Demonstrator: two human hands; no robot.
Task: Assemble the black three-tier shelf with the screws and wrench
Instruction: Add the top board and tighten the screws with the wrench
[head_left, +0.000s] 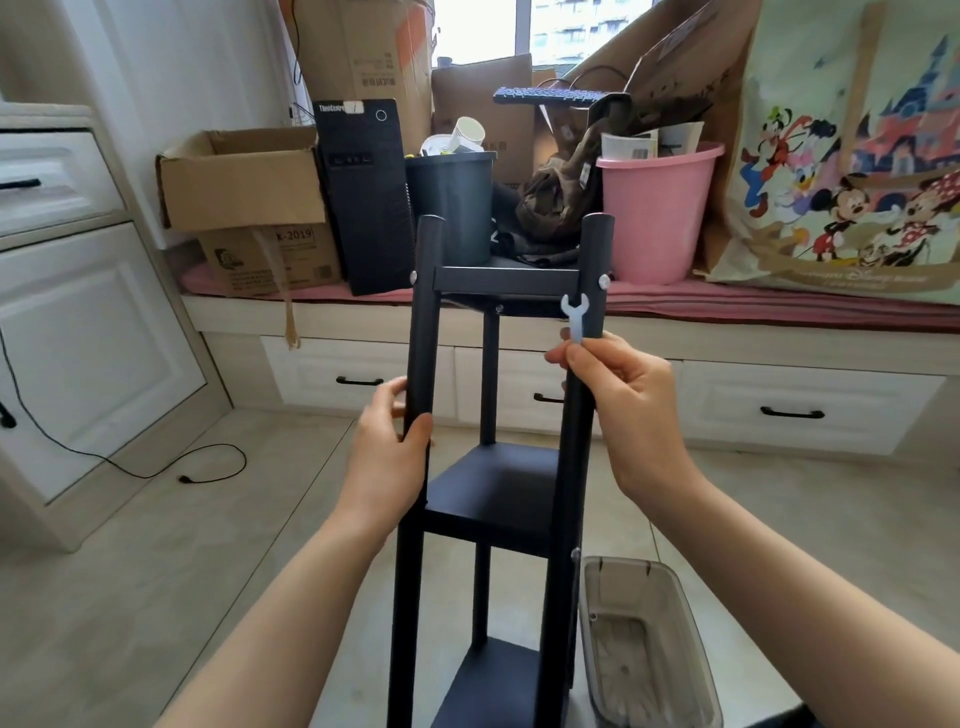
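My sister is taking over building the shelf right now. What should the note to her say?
Left hand: grips the front left post.
Right hand: pinches the small wrench, its open end just below the top right screw.
Shelf: stands upright on the floor, three tiers between the posts; screws show at the top tier.
Clear tray: on the floor, right of the shelf.
Done: frame together.
Left: probably tighten that top right screw, then check the others.
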